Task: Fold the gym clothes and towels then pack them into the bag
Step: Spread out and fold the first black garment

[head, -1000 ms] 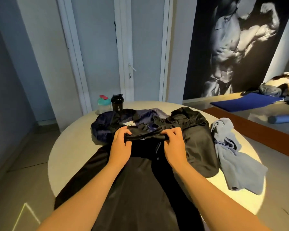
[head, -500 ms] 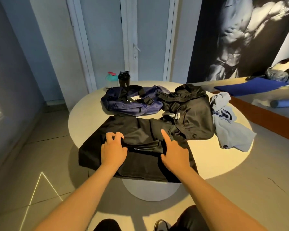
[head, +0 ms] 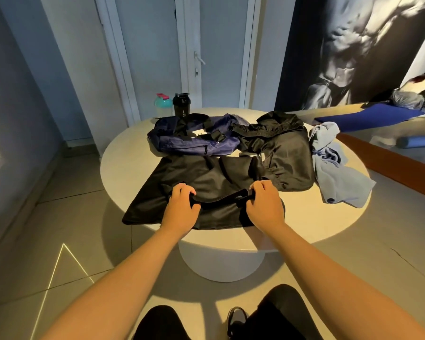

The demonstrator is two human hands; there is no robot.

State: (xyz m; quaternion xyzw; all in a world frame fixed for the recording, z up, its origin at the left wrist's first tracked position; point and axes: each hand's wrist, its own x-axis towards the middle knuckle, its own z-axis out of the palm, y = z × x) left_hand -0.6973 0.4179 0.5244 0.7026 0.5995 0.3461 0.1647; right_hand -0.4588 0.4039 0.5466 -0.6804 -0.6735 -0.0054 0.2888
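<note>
Both hands work the near edge of a black garment [head: 201, 175] that lies spread flat on the round white table [head: 123, 163], its hem hanging a little over the rim toward the person. The left hand [head: 182, 207] has its fingers curled down over a raised band of the fabric. The right hand [head: 264, 204] pinches the other end of that band, knuckles up. The band is lifted between the 2 hands while the rest of the cloth stays flat, so I judge a fold is being started from the near edge, with both corners held to keep the crease straight.

The navy duffel bag [head: 194, 143] sits just beyond the garment, touching its far edge, unzipped and slack, within reach for packing. A second black garment [head: 287, 155], gathered at the waistband, lies crumpled to the right and overlaps the flat one. A pale blue cloth [head: 339, 182], whether towel or top I cannot tell, is heaped at the table's right edge. Neither looks folded, and nothing appears packed, so the task seems at an early stage.

2 shaker bottles, 1 teal [head: 163, 106] and 1 black [head: 181, 106], stand behind the bag.
</note>
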